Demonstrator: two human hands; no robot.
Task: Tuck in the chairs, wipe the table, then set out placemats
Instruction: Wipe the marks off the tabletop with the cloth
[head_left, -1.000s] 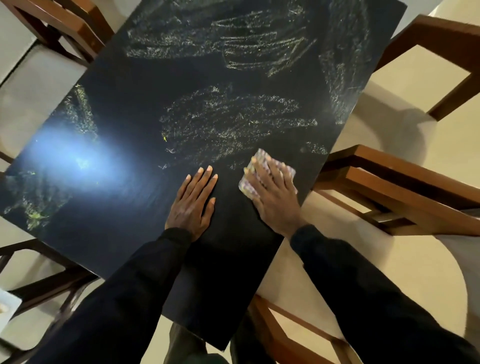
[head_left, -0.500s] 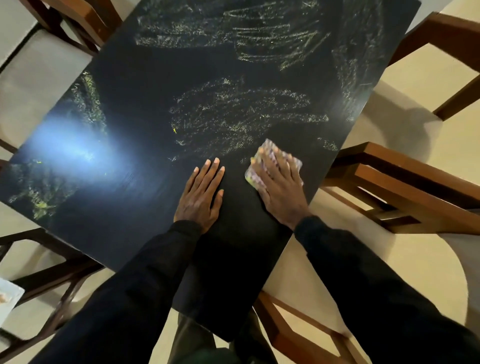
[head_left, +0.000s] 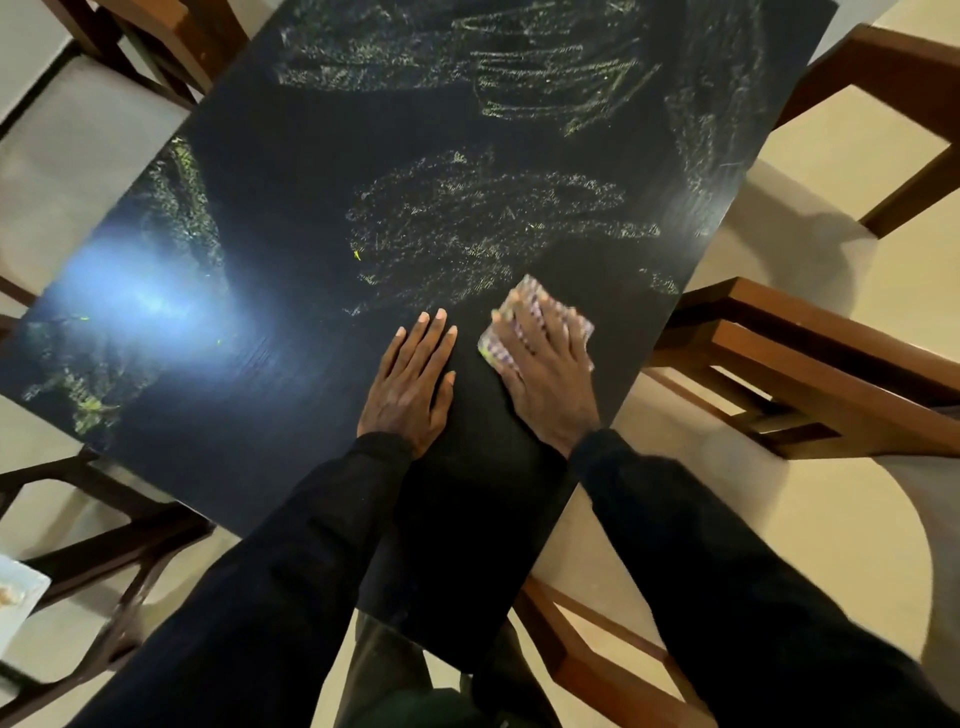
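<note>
A black table (head_left: 291, 208) fills the view, streaked with pale yellowish smear marks (head_left: 483, 228) across its far and middle parts. My right hand (head_left: 545, 369) presses flat on a small folded pale cloth (head_left: 535, 301) near the table's right edge, fingers straight. Just to its left, my left hand (head_left: 413, 379) rests flat on the tabletop with fingers together. Both arms wear dark sleeves.
Wooden chairs with pale seats stand around the table: one at the right (head_left: 810, 364), one at far right (head_left: 904, 93), one at far left (head_left: 104, 135), one below right (head_left: 597, 654). A dark chair frame (head_left: 104, 525) sits lower left. A bright light glare (head_left: 145, 306) lies on the table's left.
My right hand has slid the cloth slightly away from me, toward the smears. The left hand stays flat in about the same place on the table.
</note>
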